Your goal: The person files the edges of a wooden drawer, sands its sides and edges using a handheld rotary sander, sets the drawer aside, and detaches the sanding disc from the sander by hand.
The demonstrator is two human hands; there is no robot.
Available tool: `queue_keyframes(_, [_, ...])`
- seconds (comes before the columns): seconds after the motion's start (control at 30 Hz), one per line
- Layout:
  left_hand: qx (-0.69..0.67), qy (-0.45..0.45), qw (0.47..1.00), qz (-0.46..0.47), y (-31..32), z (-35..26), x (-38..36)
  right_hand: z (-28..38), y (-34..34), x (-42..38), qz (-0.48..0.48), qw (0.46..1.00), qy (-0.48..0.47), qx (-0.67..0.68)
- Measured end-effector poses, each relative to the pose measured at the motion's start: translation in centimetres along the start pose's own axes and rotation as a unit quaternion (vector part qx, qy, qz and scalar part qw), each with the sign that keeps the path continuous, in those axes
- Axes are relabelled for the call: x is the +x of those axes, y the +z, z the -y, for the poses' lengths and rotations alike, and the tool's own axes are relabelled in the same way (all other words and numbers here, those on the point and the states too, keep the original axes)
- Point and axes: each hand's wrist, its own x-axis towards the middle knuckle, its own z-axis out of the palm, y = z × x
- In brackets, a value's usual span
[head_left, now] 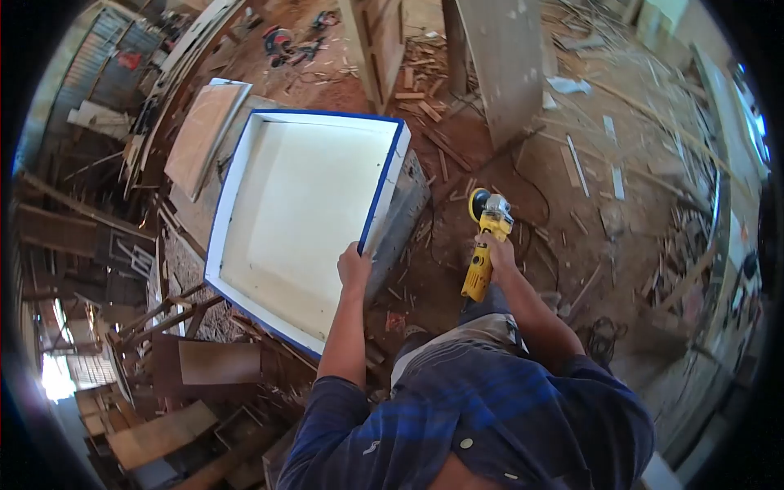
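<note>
A large shallow white tray-like box (pixel 306 116) with blue edges lies tilted in view on a grey block (pixel 400 208). My left hand (pixel 354 266) is closed round the near end of its right blue edge. To the right, away from the box, my right hand (pixel 498 251) grips the body of a yellow angle grinder (pixel 477 276). The grinder's round yellow-rimmed disc (pixel 478 204) points up and away from me and touches nothing. Part of the right hand's fingers is hidden behind the tool.
Wooden boards (pixel 506 65) stand upright ahead. A red power tool (pixel 279 45) lies on the floor at the upper left. Wood scraps (pixel 420 104) litter the ground, and a dark cable (pixel 545 196) runs behind the grinder. Stacked planks (pixel 163 433) fill the lower left.
</note>
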Motion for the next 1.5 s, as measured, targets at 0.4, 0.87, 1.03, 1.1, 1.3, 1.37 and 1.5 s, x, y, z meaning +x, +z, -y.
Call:
queue_keyframes(0.4, [-0.179,0.064,0.981,0.040,-1.2,7.7,-10.3,-14.8,0.2,-10.8,-0.026,0.997,0.046,0.061])
queue_keyframes(0.87, [-0.111,0.000,0.991,0.075,-0.4,15.1,-12.9,-23.4,14.6,-11.0,0.078,0.979,0.037,0.183])
queue_keyframes(1.03, [-0.106,0.021,0.991,0.081,-0.9,14.3,-13.0,-23.3,16.1,-10.0,0.068,0.980,0.023,0.188])
queue_keyframes(1.1, [-0.094,0.021,0.991,0.088,-0.9,14.4,-13.1,-22.7,15.8,-9.2,0.063,0.983,0.034,0.168])
queue_keyframes(1.3, [-0.077,0.036,0.993,0.080,-1.0,13.8,-13.2,-18.9,16.1,-6.1,0.042,0.986,0.021,0.162])
queue_keyframes(1.37, [-0.079,0.048,0.993,0.071,-0.8,13.5,-13.0,-17.8,15.9,-4.5,0.057,0.986,0.006,0.158])
queue_keyframes(1.5, [-0.069,0.043,0.993,0.083,-1.0,13.4,-13.0,-15.4,15.9,-1.9,0.045,0.987,0.003,0.154])
